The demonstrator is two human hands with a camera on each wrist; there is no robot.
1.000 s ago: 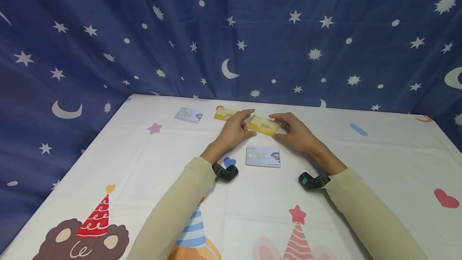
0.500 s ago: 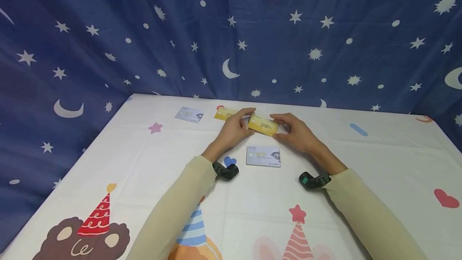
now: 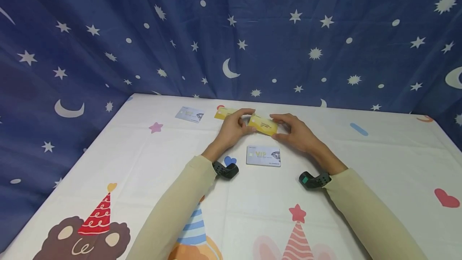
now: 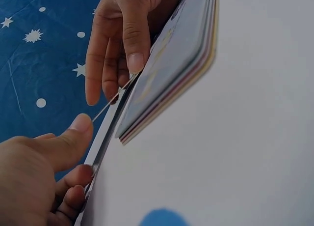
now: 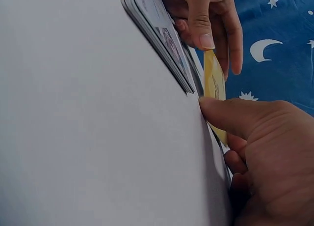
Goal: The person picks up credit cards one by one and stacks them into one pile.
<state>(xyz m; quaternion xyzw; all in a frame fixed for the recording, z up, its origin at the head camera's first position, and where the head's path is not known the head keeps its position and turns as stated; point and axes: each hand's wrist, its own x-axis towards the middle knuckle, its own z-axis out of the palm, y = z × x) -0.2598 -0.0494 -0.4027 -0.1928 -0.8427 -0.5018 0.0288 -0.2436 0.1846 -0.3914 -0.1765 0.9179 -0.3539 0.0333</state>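
A yellow card [image 3: 263, 124] is held by its ends between my two hands, tilted slightly in the head view. At its left end, my left hand [image 3: 232, 128] grips with thumb and fingers. The thumb and forefinger of my right hand [image 3: 296, 132] pinch the other end. Edge-on, the card looks like a thin line in the left wrist view. Nearer to me lies a stack of cards [image 3: 263, 156], a silver VIP card on top; its several layers show in the left wrist view. Behind my left hand, another yellow card [image 3: 223, 112] is partly hidden.
A silver VIP card [image 3: 189, 114] lies at the back left of the table. The white tablecloth [image 3: 361, 171] is printed with cartoon animals, hearts and stars. A dark blue curtain [image 3: 162, 51] with moons and stars hangs behind the table.
The held yellow card has tilted a little, and my left thumb has shifted slightly up along its end. The cards on the table have stayed put.
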